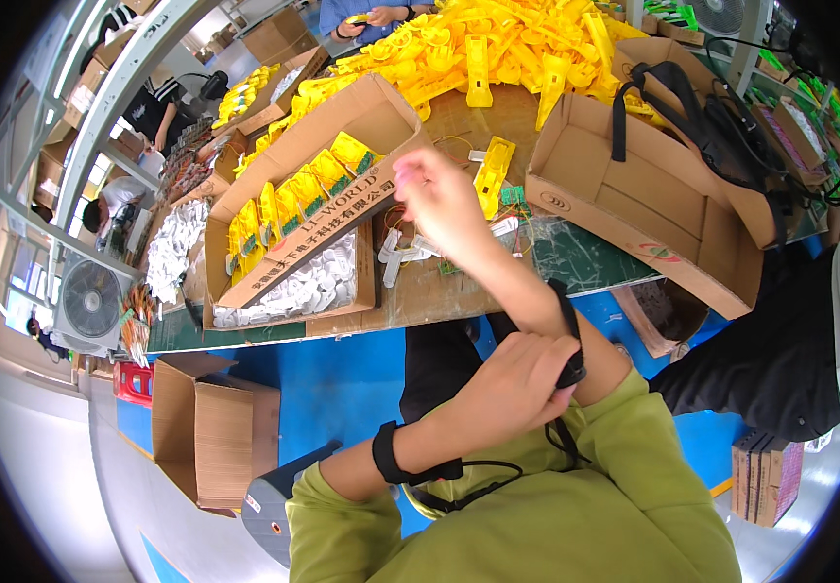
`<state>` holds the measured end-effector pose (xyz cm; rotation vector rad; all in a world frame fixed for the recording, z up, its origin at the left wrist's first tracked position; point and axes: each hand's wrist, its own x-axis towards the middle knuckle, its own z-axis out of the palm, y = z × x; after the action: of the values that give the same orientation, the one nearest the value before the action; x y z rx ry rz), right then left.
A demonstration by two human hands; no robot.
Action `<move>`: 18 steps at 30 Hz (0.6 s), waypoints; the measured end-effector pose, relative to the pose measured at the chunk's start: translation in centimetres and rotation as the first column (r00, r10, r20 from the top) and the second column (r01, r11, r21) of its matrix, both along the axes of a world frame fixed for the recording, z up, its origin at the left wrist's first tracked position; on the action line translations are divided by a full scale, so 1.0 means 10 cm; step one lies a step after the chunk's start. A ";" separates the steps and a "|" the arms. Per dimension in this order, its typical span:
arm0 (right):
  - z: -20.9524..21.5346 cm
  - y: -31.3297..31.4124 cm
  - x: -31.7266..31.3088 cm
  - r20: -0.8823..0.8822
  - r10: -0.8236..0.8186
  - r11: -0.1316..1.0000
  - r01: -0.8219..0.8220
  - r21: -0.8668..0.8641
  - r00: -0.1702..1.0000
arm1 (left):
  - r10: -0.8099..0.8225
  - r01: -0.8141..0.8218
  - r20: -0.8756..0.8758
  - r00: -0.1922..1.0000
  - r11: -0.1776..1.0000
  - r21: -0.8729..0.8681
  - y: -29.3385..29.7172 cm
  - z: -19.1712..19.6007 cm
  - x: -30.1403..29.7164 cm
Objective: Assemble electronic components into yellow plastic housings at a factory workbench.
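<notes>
Right under the L grip (517, 379), which is clasping it narrowly, the blk strap (572, 365) is circling the R forearm (522, 282), prob. needing an even, gentle hold w/ a steady R grip (431, 189), which is hovering farther fwd over the counter (585, 257), half-curled, appar. empty.

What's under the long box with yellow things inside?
White pieces in another cardboard box peek out at the front; the long box covers whatever lies farther back.

Yellow elongated plastic part (494, 180): smooth, glossy. Black forearm strap (570, 325): matt, fabric-looking. Brown rectangular cardboard carton (614, 228): matt. Olive-green cloth top (536, 515): matt. Green tabletop (575, 257): scuffed.
</notes>
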<state>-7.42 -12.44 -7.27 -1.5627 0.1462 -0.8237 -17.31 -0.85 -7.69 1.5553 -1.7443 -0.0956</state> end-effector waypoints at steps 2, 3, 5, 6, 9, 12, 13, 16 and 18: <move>-0.14 0.07 -0.03 0.198 -0.251 0.689 0.318 -0.651 0.948 | 0.022 -0.023 0.024 0.999 0.998 0.059 -0.05 0.10 -0.01; -0.25 0.09 0.00 0.156 -0.253 0.572 0.277 -0.772 0.955 | 0.004 -0.007 0.056 0.998 0.998 0.060 -0.07 0.05 0.01; -0.55 0.15 0.06 0.112 -0.261 0.442 0.221 -0.869 0.959 | -0.005 -0.005 0.093 0.996 0.995 0.103 -0.07 -0.02 -0.01; -0.75 0.20 0.06 0.125 -0.224 0.354 0.201 -0.913 0.966 | -0.015 -0.004 0.131 0.991 0.990 0.141 -0.08 -0.05 -0.02; -0.75 0.19 0.05 -0.008 -0.237 0.442 0.100 -0.892 0.972 | -0.003 -0.004 0.066 0.998 0.993 0.114 -0.07 -0.14 0.02; -0.42 -0.06 0.13 -0.255 0.171 0.978 -0.131 0.165 0.952 | 0.151 -0.151 -0.007 0.988 0.988 -0.031 -0.01 -0.31 0.10; -0.23 -0.15 0.05 -0.115 0.281 0.887 -0.211 0.412 0.953 | 0.157 -0.156 -0.025 0.987 0.987 0.031 0.04 -0.38 0.14; 0.12 -0.15 -0.10 0.175 0.463 0.551 -0.436 0.711 0.869 | 0.095 -0.044 -0.457 0.885 0.992 0.120 0.17 -0.41 0.26; 0.27 -0.06 -0.21 0.304 0.523 0.355 -0.528 0.772 0.796 | 0.034 0.072 -0.528 0.849 0.981 0.180 0.23 -0.41 0.35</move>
<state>-9.51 -13.00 -4.57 -0.5776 0.0042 -0.1348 -13.77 1.40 -11.78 1.4645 -1.3325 -0.6633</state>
